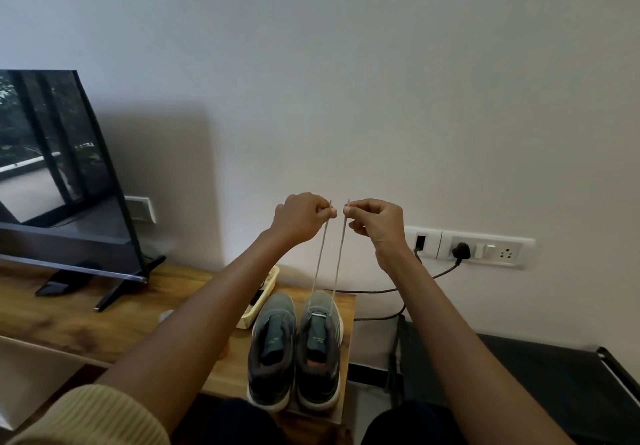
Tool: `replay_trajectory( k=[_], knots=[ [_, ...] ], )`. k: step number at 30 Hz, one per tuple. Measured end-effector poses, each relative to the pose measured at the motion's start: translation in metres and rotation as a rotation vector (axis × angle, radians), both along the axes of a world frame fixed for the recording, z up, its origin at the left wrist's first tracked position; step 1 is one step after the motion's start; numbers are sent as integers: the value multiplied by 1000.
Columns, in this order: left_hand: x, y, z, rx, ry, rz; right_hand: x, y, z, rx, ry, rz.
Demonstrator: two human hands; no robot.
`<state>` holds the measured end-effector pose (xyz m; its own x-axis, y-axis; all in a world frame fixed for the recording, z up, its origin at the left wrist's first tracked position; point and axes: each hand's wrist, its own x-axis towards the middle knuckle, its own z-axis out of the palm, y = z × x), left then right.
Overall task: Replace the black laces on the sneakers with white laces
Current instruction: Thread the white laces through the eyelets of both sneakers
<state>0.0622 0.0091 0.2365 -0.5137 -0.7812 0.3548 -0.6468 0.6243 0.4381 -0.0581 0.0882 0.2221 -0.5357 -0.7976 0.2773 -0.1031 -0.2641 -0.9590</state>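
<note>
Left hand: raised, grip narrow, thumb and fingertips pinching one end of the lace; tip pokes up above the pinch.
Right hand: raised to the same height, just beside the left, grip narrow, pinching the other end; tip likewise up.
Lace: white, two taut strands, near parallel, long axis running from the grips down and away to the toe end of the right sneaker; short white bar lies across its lowest eyelets. Tips about level, so judged an evening-out of the two halves.
Right sneaker: grey, white sole, toe to the wall, heel to the person, below and between the hands; upper eyelets not yet threaded.
Left sneaker: touching the right one, same heading; no lace seen on it.
Black laces: not made out.
Coming move, judged: ends come down along the strands to the next eyelet pair; neither hand nearer, each to its own side.
Desk: wooden, carries both sneakers.
Basket: cream, just behind the left sneaker.
TV: far left on the desk.
Socket panel: on the wall, right.
</note>
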Motion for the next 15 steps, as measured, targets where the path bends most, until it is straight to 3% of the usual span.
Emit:
replay_trajectory(
  k=[8,15],
  knots=[
    [3,-18,-32,178,64,27,-14,-22,-32,23,-29,-84],
    [15,-51,-136,351,262,145,-29,-61,-124,142,-108,-145]
  ],
)
